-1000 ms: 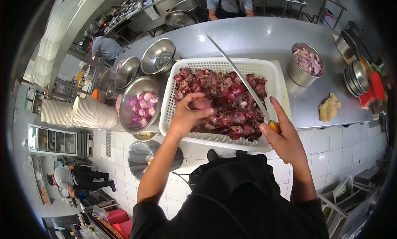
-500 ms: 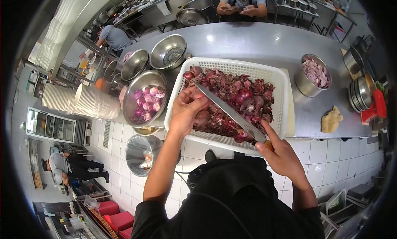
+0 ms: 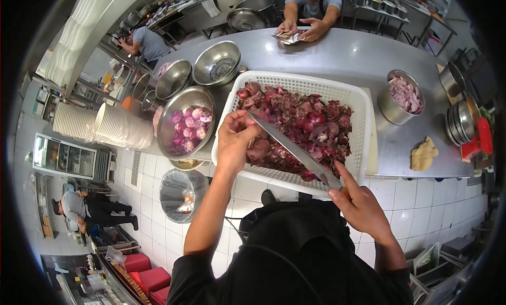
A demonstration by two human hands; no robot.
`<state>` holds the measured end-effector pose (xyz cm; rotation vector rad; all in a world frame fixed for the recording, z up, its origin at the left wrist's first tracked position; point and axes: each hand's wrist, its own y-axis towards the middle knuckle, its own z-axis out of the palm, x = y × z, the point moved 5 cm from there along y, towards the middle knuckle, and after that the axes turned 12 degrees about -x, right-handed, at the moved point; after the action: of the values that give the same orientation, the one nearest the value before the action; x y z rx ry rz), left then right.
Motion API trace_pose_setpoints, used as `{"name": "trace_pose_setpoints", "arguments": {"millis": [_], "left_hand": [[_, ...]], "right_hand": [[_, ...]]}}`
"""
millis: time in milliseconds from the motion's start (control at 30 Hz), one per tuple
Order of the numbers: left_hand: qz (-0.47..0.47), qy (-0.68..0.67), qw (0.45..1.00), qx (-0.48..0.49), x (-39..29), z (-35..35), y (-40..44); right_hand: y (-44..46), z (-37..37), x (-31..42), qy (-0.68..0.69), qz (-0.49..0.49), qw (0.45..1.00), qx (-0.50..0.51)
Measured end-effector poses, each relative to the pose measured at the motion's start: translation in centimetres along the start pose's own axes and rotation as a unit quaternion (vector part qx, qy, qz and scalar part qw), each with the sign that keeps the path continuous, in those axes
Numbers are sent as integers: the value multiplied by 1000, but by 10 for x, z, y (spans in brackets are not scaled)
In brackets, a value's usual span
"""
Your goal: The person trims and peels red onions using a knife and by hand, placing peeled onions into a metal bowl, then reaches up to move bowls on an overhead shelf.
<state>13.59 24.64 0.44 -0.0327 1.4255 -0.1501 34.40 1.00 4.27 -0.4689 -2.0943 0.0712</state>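
Observation:
My right hand (image 3: 362, 206) is closed round the handle of a long kitchen knife (image 3: 295, 149), its forefinger stretched along the blade. The blade slants up and left across a white perforated basket (image 3: 361, 120), its tip at the fingers of my left hand (image 3: 234, 141). Those fingers are pinched together on a red onion, mostly hidden by the hand. Beneath both hands the basket holds red onions (image 3: 315, 119) among dark loose skins (image 3: 287, 107). Left of the basket, a steel bowl (image 3: 167, 115) contains several peeled purple onions (image 3: 190, 127).
Two steel bowls (image 3: 216, 63) stand behind the onion bowl. At right are a pot (image 3: 391, 105) of cut onion, a yellowish cloth (image 3: 423, 153) and stacked bowls. A lined bin (image 3: 182, 199) stands on the floor. Across the table, a person's hands (image 3: 303, 31) hold a shiny packet.
My left fingers have closed further around the onion, which shows less now. The knife stays nearly in place. Across the table, the person's hands have come forward over the tabletop with the packet.

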Motion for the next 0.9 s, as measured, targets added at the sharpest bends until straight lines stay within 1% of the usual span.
{"name": "trace_pose_setpoints", "arguments": {"millis": [133,233,300,400,500,533,633,733,833,867,900], "left_hand": [[-3,12,1000,9,-10,8,-10],[-25,16,999,27,-13,15,-22],[-45,2,998,43,-9,16,-24],[-3,41,999,32,-10,20,-31],[15,67,997,41,3,22,-39],[6,55,998,40,6,24,-41],[15,49,997,63,8,27,-45],[27,84,988,126,15,41,-73],[24,66,991,112,10,44,-80],[-2,30,993,113,12,41,-74],[-7,10,995,97,13,37,-71]], "right_hand": [[-1,3,5,-38,-1,999,-3],[0,7,8,-24,-37,999,-6],[1,10,11,-16,-42,999,-2],[5,12,15,-9,-56,998,-6],[12,15,22,-8,-74,997,-17],[16,17,25,-8,-80,997,-21],[31,28,24,11,-112,993,-44],[54,32,25,11,-11,1000,-17],[72,33,9,98,14,995,-13],[75,34,4,118,7,993,-26],[74,32,7,151,42,988,-11]]}}
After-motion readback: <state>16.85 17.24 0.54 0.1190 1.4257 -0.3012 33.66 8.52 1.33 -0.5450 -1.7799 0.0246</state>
